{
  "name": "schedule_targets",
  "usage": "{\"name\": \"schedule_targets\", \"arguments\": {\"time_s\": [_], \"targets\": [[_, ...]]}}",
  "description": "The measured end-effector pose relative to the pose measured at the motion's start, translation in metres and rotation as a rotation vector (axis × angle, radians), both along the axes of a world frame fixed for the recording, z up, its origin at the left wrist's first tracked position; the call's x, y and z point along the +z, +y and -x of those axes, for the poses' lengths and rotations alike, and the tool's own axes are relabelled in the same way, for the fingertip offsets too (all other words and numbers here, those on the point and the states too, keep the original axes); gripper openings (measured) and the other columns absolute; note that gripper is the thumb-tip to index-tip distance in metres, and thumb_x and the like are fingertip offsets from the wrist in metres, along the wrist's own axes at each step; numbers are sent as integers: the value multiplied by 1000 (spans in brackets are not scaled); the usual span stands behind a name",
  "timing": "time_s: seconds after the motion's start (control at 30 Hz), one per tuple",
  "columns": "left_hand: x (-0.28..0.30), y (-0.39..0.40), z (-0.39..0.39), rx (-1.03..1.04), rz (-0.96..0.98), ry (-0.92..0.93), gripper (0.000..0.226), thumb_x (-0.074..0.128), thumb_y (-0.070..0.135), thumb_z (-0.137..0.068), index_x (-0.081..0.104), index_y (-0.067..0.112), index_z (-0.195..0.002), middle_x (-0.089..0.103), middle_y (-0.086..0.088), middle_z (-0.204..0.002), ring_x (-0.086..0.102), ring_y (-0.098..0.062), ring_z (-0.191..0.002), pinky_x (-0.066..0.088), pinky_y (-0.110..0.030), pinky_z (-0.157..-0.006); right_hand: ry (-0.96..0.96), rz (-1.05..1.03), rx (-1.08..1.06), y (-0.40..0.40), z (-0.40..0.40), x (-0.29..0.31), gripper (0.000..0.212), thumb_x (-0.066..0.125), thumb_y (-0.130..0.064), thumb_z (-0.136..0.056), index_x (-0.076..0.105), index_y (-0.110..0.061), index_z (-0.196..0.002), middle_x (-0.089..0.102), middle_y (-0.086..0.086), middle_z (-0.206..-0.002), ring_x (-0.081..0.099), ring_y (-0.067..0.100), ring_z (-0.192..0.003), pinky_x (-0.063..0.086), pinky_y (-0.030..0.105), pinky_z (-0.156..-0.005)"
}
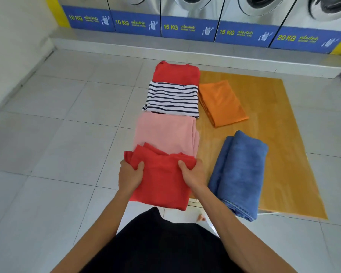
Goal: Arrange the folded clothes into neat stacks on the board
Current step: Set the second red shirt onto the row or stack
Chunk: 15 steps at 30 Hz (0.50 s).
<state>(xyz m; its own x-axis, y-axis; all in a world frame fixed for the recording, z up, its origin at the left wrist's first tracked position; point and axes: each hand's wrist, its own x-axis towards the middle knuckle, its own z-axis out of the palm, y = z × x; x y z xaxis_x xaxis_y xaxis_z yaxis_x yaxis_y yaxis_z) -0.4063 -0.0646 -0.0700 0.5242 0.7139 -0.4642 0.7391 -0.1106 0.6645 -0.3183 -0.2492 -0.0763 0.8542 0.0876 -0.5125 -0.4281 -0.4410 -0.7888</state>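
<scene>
On the tiled floor, below the camera, I see both hands closed on a folded red garment: left hand gripping its left edge, right hand its right edge, thumbs on top. Beyond it lies a folded pink garment, then a navy-and-white striped shirt, then another red garment, in a line along the left edge of the wooden board. A folded orange garment and a folded blue towel rest on the board, apart. Washing machines line the far wall.
</scene>
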Motion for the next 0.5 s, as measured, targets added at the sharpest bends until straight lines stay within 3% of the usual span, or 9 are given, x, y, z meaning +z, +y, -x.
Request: {"name": "schedule_targets", "arguments": {"time_s": [0.13,0.37,0.5], "targets": [[-6,8,4,-124,16,43,52,53,48,-95,47,5,-125,61,-17,-123,59,-37,-113,43,-36,-84,-7,38,88,-4,-2,-5,42,62,-42,-95,58,-16,-127,67,1,-117,65,23,-109,53,44,-99],[-16,20,20,-153,-8,115,57,51,55,-94,55,6,-120,64,-15,-119,60,-34,-108,44,-35,-81,47,153,219,-5,-9,-13,49,63,-47,-92,63,-16,-129,69,3,-123,66,26,-112,54,44,-99],[-12,24,-2,-198,-91,156,55,50,52,-95,54,2,-117,63,-19,-118,59,-38,-111,45,-38,-82,-43,213,217,0,-20,-8,43,60,-42,-97,60,-11,-127,67,6,-122,64,26,-110,48,33,-87]]}}
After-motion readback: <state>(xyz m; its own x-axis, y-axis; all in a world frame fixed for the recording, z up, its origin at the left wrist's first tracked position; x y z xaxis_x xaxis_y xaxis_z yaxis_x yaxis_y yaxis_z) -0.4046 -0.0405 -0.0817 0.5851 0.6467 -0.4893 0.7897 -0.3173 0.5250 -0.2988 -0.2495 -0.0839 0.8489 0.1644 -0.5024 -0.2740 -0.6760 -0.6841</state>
